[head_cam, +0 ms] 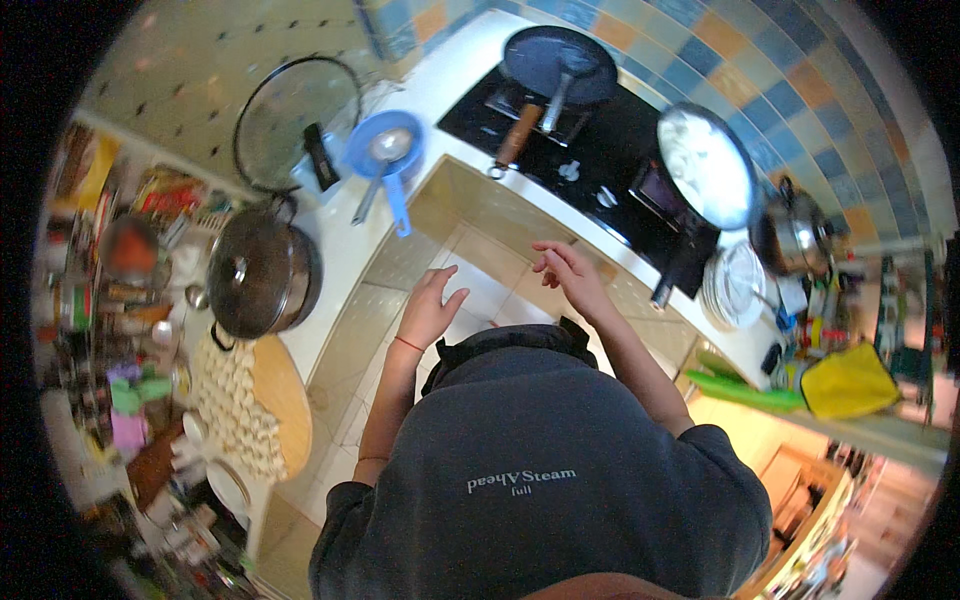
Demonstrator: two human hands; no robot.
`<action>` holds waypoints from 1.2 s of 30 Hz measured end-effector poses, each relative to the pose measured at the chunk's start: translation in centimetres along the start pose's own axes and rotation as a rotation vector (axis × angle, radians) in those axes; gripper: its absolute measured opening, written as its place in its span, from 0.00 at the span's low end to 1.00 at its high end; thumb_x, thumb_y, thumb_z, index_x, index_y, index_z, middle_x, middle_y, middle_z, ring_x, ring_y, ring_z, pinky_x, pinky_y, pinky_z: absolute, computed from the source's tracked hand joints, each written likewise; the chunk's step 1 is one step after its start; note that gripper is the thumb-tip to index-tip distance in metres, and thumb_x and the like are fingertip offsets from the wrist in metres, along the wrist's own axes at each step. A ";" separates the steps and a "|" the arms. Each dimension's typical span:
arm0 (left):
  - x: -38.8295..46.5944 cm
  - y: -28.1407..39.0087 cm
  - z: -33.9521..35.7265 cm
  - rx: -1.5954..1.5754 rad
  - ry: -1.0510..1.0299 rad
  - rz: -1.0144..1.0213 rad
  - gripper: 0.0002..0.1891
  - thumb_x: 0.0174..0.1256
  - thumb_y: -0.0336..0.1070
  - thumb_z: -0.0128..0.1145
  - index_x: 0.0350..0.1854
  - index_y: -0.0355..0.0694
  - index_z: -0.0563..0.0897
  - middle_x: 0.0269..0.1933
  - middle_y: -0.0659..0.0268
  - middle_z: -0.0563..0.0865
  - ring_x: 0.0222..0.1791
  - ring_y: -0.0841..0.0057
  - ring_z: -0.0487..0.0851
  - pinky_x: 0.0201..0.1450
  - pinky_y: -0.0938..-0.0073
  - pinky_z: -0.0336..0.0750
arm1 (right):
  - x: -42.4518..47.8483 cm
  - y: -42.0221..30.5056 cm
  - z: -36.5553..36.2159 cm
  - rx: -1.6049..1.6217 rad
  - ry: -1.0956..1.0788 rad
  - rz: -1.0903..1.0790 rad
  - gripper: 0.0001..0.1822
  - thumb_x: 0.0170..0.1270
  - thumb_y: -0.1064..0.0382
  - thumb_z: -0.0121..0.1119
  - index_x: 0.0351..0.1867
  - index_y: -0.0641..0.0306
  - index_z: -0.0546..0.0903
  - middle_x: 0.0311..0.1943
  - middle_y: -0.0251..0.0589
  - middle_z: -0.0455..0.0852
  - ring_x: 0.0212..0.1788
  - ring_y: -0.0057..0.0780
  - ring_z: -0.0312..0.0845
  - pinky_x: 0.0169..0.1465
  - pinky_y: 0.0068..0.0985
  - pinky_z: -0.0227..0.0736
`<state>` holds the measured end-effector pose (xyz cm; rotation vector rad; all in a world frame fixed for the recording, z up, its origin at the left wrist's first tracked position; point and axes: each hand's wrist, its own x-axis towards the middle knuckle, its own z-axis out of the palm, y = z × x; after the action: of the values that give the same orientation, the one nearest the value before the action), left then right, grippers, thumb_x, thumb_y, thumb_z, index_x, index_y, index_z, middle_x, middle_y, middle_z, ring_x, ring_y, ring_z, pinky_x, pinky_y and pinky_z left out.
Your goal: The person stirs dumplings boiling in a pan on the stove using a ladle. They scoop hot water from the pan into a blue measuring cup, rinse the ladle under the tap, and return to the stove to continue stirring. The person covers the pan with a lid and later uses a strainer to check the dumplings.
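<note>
My left hand (431, 307), with a red string at the wrist, hangs over the floor with fingers apart and nothing in it. My right hand (566, 274), fingers loosely curled, is also without any object, in front of the cooktop (555, 161). On the cooktop sit a dark frying pan (525, 56) with a wooden handle and a metal utensil in it, and a second pan (705, 169) with whitish contents. A blue plastic colander or strainer (405, 127) holding a metal ladle (390, 142) lies on the counter ahead of my left hand.
A lidded pot (251, 277) stands on the left counter beside a round wooden board (289, 405) covered partly with small pale dough pieces (232, 397). A glass lid (285, 97) is farther back. Stacked plates (731, 289), a kettle (795, 229) and a yellow cloth-like item (847, 382) are at right.
</note>
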<state>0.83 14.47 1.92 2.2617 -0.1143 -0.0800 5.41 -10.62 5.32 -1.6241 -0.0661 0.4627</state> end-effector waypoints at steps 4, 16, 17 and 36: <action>2.6 1.4 2.2 0.022 -0.135 0.154 0.22 0.59 0.40 0.59 0.52 0.33 0.74 0.49 0.51 0.77 0.50 0.55 0.75 0.53 0.64 0.70 | -3.6 -0.3 -1.9 -0.053 0.197 -0.035 0.15 0.71 0.60 0.44 0.52 0.64 0.74 0.31 0.32 0.79 0.30 0.17 0.71 0.38 0.17 0.70; 3.2 7.2 6.7 -0.009 -0.262 0.227 0.22 0.59 0.39 0.58 0.53 0.34 0.73 0.50 0.52 0.76 0.53 0.55 0.73 0.56 0.65 0.68 | -6.6 -3.6 -3.3 -0.249 0.147 -0.204 0.14 0.69 0.62 0.47 0.52 0.60 0.75 0.33 0.37 0.81 0.35 0.23 0.76 0.40 0.21 0.72; 3.1 7.5 7.1 0.000 -0.250 0.211 0.21 0.59 0.39 0.58 0.53 0.34 0.74 0.50 0.51 0.77 0.52 0.55 0.73 0.55 0.65 0.68 | -6.8 -3.4 -3.9 -0.255 0.135 -0.204 0.14 0.70 0.62 0.46 0.53 0.60 0.75 0.33 0.34 0.80 0.35 0.20 0.74 0.40 0.19 0.71; 7.8 23.0 25.9 0.108 -0.050 0.197 0.34 0.57 0.45 0.60 0.59 0.26 0.64 0.53 0.41 0.72 0.49 0.48 0.75 0.51 0.62 0.72 | -17.6 2.6 -22.1 -0.135 0.198 -0.281 0.12 0.67 0.66 0.48 0.49 0.63 0.77 0.28 0.37 0.81 0.28 0.20 0.75 0.33 0.19 0.71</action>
<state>4.77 -20.81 2.88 2.3434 -0.3755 -0.0259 -3.89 -37.26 8.09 -1.7530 -0.1770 0.0819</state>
